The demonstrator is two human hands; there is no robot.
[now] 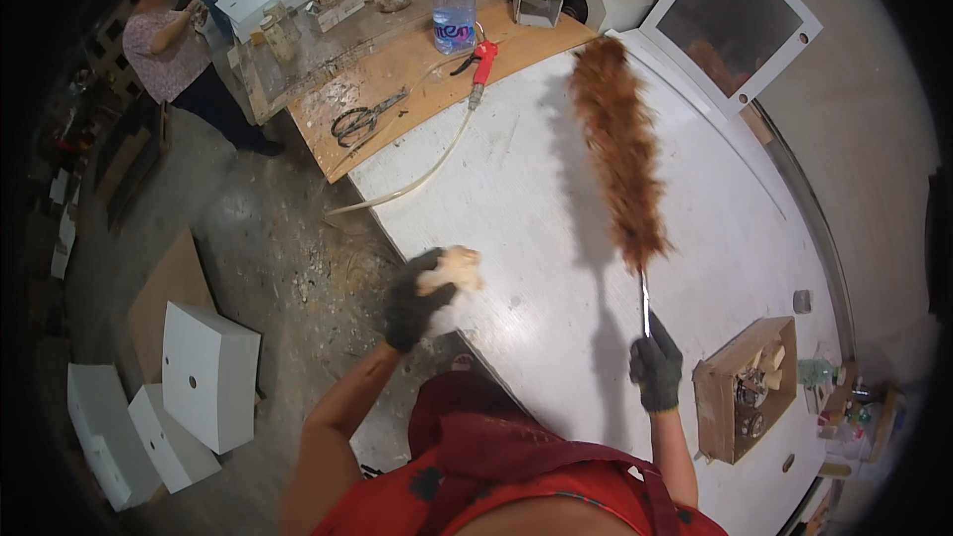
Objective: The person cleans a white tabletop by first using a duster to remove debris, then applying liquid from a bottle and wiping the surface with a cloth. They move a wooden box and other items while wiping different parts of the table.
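Note:
My right hand [656,369], in a dark glove, is closed round the metal handle of a brown feather duster [617,144]. The duster points away from me over the white tabletop [496,199], and its shadow falls to the left. My left hand [409,306], gloved too and slightly blurred, grips a crumpled cream cloth [455,273] at the table's left edge. Beyond the hands, a red air blow gun [483,65] with a pale hose lies on a wooden board [338,129], near black-handled scissors [359,123].
A cardboard box of small parts [745,387] stands right of my right hand. At the back are a water bottle [455,8] and a white framed panel [740,20]. White box-like pieces [208,377] sit on the floor at left. Another person [184,55] stands far left.

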